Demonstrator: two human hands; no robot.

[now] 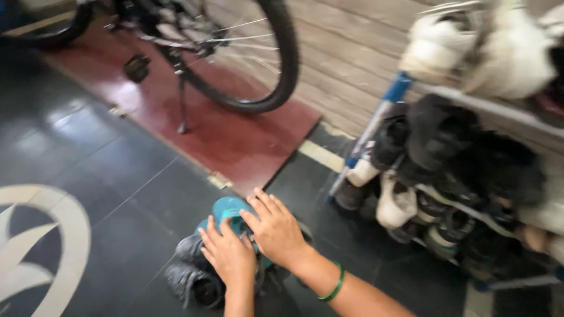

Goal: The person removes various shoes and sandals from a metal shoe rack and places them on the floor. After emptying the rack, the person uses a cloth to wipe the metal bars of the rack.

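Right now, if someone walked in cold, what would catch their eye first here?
Probably the two hands at bottom centre: the left hand and right hand press on a teal shoe above grey shoes on the dark floor. Next, the crowded shoe rack at right, and the bicycle wheel standing on a red mat up top.

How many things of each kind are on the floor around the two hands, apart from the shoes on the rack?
Hands: 2, left hand and right hand, both on the shoes
Teal shoe: 1
Grey shoe: 1
Bicycle: 1
Shoe rack: 1
Red mat: 1
Total: 7
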